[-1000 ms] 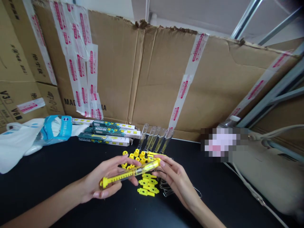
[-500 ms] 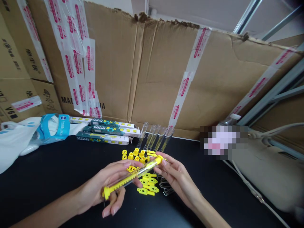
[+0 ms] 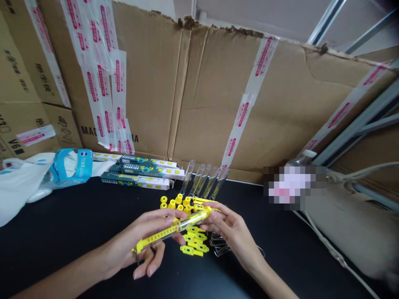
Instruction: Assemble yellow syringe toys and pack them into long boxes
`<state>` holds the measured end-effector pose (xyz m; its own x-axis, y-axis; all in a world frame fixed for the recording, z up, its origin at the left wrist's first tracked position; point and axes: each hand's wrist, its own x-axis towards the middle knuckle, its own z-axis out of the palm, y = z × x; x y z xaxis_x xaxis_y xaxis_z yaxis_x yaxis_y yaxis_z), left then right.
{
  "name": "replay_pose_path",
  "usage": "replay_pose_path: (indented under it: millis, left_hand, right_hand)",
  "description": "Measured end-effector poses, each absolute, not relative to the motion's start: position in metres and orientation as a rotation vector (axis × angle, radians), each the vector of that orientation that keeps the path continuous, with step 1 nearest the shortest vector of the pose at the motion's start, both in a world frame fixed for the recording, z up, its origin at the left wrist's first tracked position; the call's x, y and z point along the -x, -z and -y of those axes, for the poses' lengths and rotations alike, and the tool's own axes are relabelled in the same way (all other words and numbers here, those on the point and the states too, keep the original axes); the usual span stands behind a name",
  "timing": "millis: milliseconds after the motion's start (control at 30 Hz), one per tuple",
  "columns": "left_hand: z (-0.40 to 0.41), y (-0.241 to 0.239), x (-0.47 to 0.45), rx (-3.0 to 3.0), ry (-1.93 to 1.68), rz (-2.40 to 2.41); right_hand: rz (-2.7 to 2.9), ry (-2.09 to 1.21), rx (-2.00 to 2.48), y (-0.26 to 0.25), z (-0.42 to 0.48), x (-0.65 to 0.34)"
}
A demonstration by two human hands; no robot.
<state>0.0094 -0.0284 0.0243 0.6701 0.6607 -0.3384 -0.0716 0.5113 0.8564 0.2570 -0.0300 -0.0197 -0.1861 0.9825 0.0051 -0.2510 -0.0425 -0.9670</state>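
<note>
A tubular spring scale (image 3: pixel 183 224) lies slanted across both hands, its clear tube holding a yellow strip with dark marks. My left hand (image 3: pixel 140 236) is wrapped loosely around the lower-left part, beside a yellow end piece from which a small metal hook hangs. At the upper-right end, the fingertips of my right hand (image 3: pixel 229 226) pinch the yellow cap (image 3: pixel 208 211). Below the tube lie several flat yellow tabs (image 3: pixel 195 243). Behind it are small yellow caps and rings (image 3: pixel 178 199), partly hidden by my fingers. Bent metal hooks (image 3: pixel 220 246) lie beside my right hand.
Several clear tubes (image 3: pixel 204 182) rest at the back of the black table (image 3: pixel 102 220). Printed boxes (image 3: pixel 137 180) and a blue-and-white plastic package (image 3: pixel 70 166) are at the left. A beige bag (image 3: pixel 349 224) sits at right, with a cardboard wall (image 3: pixel 215 95) behind.
The spring scale has turned in my hands, so its marked strip shows more. Its lower-left end has risen slightly, and its upper-right end has dipped a little with my right fingers.
</note>
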Motion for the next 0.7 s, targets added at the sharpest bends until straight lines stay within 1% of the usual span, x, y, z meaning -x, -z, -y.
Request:
replay_pose_path:
  millis: [367,700]
  left_hand:
    - [0.025,-0.018,-0.007,-1.091,-0.529,-0.761]
    - [0.019,-0.013,-0.003,-0.999,-0.477,-0.746]
  right_hand:
    - [1.292,-1.421,0.953,0.015,0.031,-0.254]
    - [1.328,-1.471,0.919,0.016,0.035,-0.254]
